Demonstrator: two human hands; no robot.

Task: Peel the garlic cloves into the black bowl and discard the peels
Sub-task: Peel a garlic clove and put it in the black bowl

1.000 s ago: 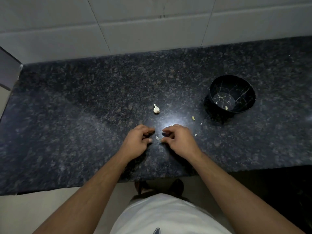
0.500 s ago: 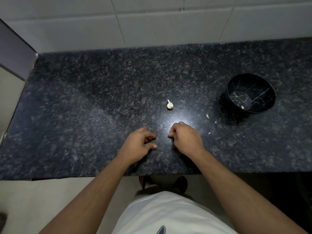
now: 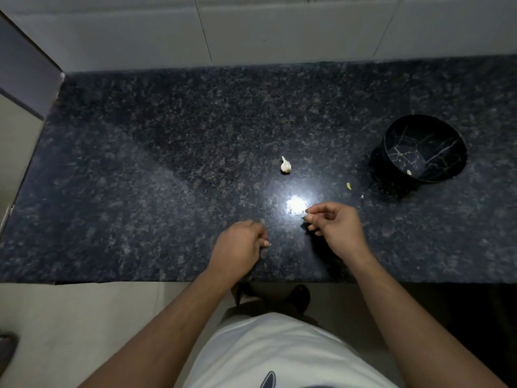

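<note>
Right hand (image 3: 335, 226) pinching a small pale garlic clove (image 3: 305, 219) at its fingertips, left hand (image 3: 237, 249) curled just beside it, contents unclear, black bowl (image 3: 425, 148) beyond the right hand, unpeeled garlic piece (image 3: 285, 165) ahead of both

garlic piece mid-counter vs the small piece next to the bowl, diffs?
Colour: the mid-counter garlic piece is whitish and papery-looking; the small piece near the black bowl looks yellowish.
Size: the mid-counter garlic piece is clearly larger than the small piece.
Shape: the mid-counter garlic piece has a pointed tip at its far end; the small piece is a plain curved sliver.
Shared: both lie loose on the counter, outside the bowl, untouched by either hand.
</note>
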